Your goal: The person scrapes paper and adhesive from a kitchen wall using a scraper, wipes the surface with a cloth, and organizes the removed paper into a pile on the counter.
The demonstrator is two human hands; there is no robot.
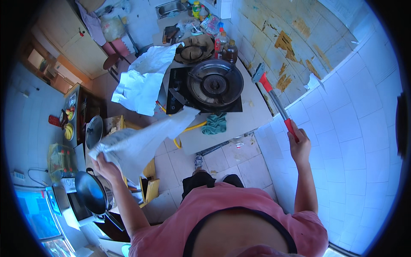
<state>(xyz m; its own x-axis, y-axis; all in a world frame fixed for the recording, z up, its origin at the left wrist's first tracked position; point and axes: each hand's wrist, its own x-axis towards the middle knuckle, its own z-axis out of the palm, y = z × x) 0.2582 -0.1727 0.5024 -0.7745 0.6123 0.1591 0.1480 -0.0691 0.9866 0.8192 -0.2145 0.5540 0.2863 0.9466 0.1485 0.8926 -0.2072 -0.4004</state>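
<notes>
A crumpled white sheet [146, 139], perhaps a peeled wall covering, hangs from my left hand [107, 168], which is out to the left. My right hand [299, 141] grips the red handle of a long scraper [276, 99] with a metal head, held up in front of the wall. Bare, stained wall tiles [257, 38] with brown patches show behind the scraper head. Lower and to the right, white tile-patterned covering [337, 138] is still on the wall. A torn flap [314, 82] sticks out along its upper edge.
A gas stove [215, 83] stands on the counter [253, 102], with a knife [178, 96] and a green cloth [215, 124] nearby. Another torn white sheet [141, 82] lies over the counter's left side. Bottles [230, 51] stand by the wall. A wok [91, 192] is at left.
</notes>
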